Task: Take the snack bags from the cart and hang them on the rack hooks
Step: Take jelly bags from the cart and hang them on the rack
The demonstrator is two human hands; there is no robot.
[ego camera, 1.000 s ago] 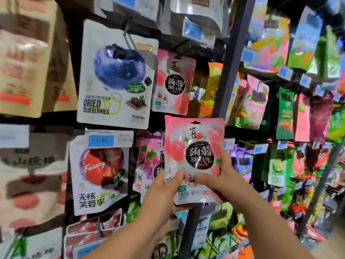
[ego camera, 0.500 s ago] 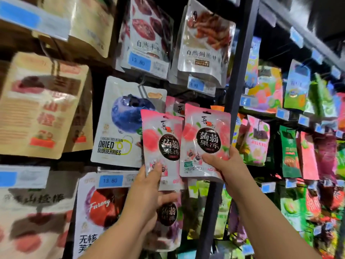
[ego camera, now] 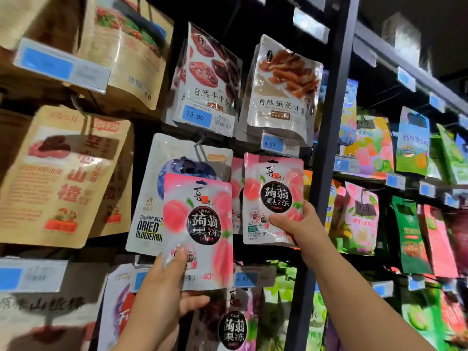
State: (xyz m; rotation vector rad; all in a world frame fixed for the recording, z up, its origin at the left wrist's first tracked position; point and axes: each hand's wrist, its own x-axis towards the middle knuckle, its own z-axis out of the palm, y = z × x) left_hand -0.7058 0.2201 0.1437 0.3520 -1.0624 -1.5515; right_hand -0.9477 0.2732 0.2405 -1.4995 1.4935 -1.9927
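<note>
I hold two pink peach jelly snack bags up against the rack. My left hand (ego camera: 164, 290) grips the lower edge of the nearer pink bag (ego camera: 200, 224), thumb on its front. My right hand (ego camera: 296, 224) pinches the lower right corner of the second pink bag (ego camera: 274, 196), raised in front of other pink bags of the same kind (ego camera: 236, 196) that hang behind it. The hook they hang on is hidden by the bags. The cart is out of view.
A white dried blueberries bag (ego camera: 152, 206) hangs left of the pink bags. Dried fruit bags (ego camera: 212, 79) and blue price tags (ego camera: 196, 116) hang above. A black upright post (ego camera: 326, 148) stands right of my right hand. Brown paper bags (ego camera: 63, 173) fill the left, colourful bags the right.
Both hands have risen along the rack. One second ago both held bags together low down; now each hand holds its own bag, the right one higher at the pink-bag row.
</note>
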